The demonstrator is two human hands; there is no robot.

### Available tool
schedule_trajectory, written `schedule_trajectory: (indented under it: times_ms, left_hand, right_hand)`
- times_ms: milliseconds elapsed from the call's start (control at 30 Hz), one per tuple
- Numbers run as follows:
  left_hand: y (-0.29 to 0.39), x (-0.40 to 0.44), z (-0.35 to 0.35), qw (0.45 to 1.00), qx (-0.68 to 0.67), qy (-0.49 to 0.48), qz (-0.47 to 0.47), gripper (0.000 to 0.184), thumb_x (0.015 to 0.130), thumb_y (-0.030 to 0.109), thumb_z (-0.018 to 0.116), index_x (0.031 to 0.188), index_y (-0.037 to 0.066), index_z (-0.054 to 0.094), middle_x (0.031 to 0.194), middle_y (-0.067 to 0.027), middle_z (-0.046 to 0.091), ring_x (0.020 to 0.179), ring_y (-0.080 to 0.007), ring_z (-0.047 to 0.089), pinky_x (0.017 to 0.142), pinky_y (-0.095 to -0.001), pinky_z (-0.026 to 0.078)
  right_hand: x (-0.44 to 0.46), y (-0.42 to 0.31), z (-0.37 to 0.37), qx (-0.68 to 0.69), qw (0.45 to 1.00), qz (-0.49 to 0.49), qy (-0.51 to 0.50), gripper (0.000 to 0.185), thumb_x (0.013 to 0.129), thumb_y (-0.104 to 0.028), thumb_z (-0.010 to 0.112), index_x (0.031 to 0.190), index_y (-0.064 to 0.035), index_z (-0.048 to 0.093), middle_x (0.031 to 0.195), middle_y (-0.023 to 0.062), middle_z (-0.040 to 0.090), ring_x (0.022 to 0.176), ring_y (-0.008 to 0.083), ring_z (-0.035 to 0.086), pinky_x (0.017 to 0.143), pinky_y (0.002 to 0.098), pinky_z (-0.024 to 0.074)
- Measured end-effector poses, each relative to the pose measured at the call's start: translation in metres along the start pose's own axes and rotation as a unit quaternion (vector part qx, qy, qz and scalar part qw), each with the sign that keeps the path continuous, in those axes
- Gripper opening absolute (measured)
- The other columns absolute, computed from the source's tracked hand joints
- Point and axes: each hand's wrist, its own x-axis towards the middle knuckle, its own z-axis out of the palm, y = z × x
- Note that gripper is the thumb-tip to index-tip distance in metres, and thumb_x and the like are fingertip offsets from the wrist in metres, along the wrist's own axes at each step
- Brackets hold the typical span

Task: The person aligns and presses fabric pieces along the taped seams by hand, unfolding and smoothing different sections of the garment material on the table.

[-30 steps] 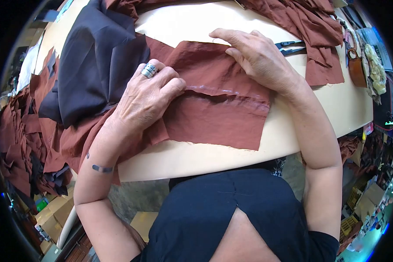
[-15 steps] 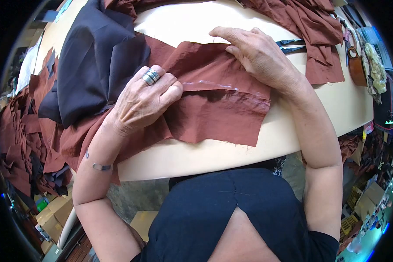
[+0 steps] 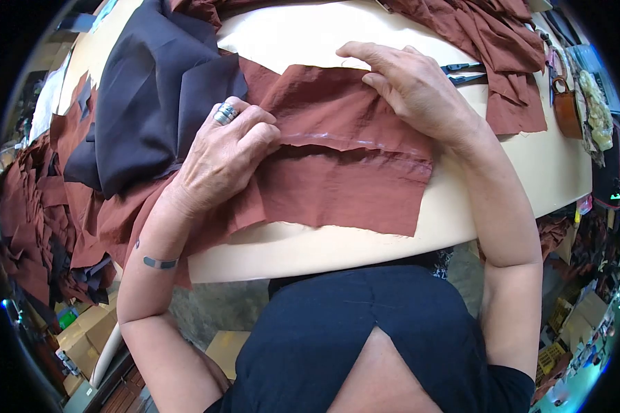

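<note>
A reddish-brown cloth (image 3: 351, 186) lies in front of me, with a shiny pale line along its folded seam. My left hand (image 3: 231, 148), with rings on one finger, is closed on the cloth at the seam's left end. My right hand (image 3: 417, 89) is at the cloth's upper right edge. Its index finger is stretched out and its thumb is apart; the other fingers are partly hidden. A dark cloth (image 3: 155, 103) is bunched beyond my left hand. Black-bladed scissors (image 3: 465, 72) lie just past my right hand, partly covered by brown cloth.
The pale table (image 3: 537, 172) curves around in front of me. More brown cloth (image 3: 506, 62) is heaped at the back right, beside a brown cup-like holder (image 3: 566, 113). Layered cloth scraps (image 3: 31, 213) hang at the left. Cardboard boxes (image 3: 89, 337) stand below the table.
My left hand has shifted slightly left and turned, its fingers still curled at the seam. The cloth's lower right corner has slid a little right. My right hand has hardly moved.
</note>
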Motion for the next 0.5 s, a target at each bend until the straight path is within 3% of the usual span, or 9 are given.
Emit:
schedule_trajectory:
  times_ms: [67, 167, 267, 367, 500]
  left_hand:
    - [-0.0019, -0.0024, -0.0001, 1.000, 0.017, -0.009, 0.000, 0.013, 0.080, 0.008, 0.056, 0.092, 0.010, 0.053, 0.085, -0.0034, 0.055, 0.083, -0.0222, 0.051, 0.072, -0.0336, 0.040]
    - [-0.0052, -0.0075, -0.0024, 0.997, 0.068, -0.034, 0.012, 0.013, 0.080, 0.009, 0.056, 0.093, 0.010, 0.052, 0.085, -0.0036, 0.055, 0.082, -0.0219, 0.050, 0.072, -0.0337, 0.040]
    - [-0.0040, -0.0089, -0.0009, 0.995, 0.094, -0.030, 0.016, 0.014, 0.079, 0.010, 0.054, 0.093, 0.011, 0.052, 0.084, -0.0035, 0.054, 0.082, -0.0216, 0.050, 0.073, -0.0333, 0.040]
    - [-0.0021, -0.0070, 0.0013, 0.997, 0.072, -0.011, -0.004, 0.015, 0.078, 0.011, 0.053, 0.093, 0.011, 0.051, 0.084, -0.0030, 0.054, 0.081, -0.0208, 0.050, 0.072, -0.0322, 0.040]
    - [-0.0053, -0.0108, 0.0019, 0.995, 0.101, -0.010, 0.013, 0.016, 0.076, 0.013, 0.055, 0.092, 0.012, 0.051, 0.081, -0.0021, 0.053, 0.080, -0.0193, 0.050, 0.069, -0.0310, 0.040]
  right_hand:
    - [0.0000, -0.0008, -0.0011, 0.004, 1.000, 0.010, -0.007, 0.035, 0.083, -0.004, 0.059, 0.117, -0.0099, 0.055, 0.111, 0.0083, 0.061, 0.093, 0.0284, 0.058, 0.086, 0.0382, 0.0446]
    - [0.0017, 0.0056, 0.0053, -0.006, 0.994, -0.077, 0.073, 0.031, 0.082, -0.003, 0.056, 0.112, -0.0090, 0.054, 0.091, 0.0160, 0.065, 0.080, 0.0343, 0.062, 0.069, 0.0441, 0.0488]
    - [0.0012, 0.0042, 0.0041, -0.018, 0.996, -0.064, 0.056, 0.031, 0.082, -0.003, 0.056, 0.112, -0.0088, 0.054, 0.092, 0.0161, 0.065, 0.081, 0.0340, 0.062, 0.069, 0.0439, 0.0489]
    - [-0.0011, 0.0023, 0.0009, -0.026, 1.000, -0.003, 0.000, 0.036, 0.083, -0.005, 0.058, 0.118, -0.0105, 0.054, 0.112, 0.0075, 0.060, 0.093, 0.0272, 0.057, 0.086, 0.0378, 0.0451]
    - [0.0000, -0.0005, -0.0012, -0.009, 1.000, 0.002, -0.013, 0.035, 0.084, -0.006, 0.058, 0.118, -0.0104, 0.054, 0.111, 0.0078, 0.061, 0.094, 0.0278, 0.057, 0.086, 0.0381, 0.0448]
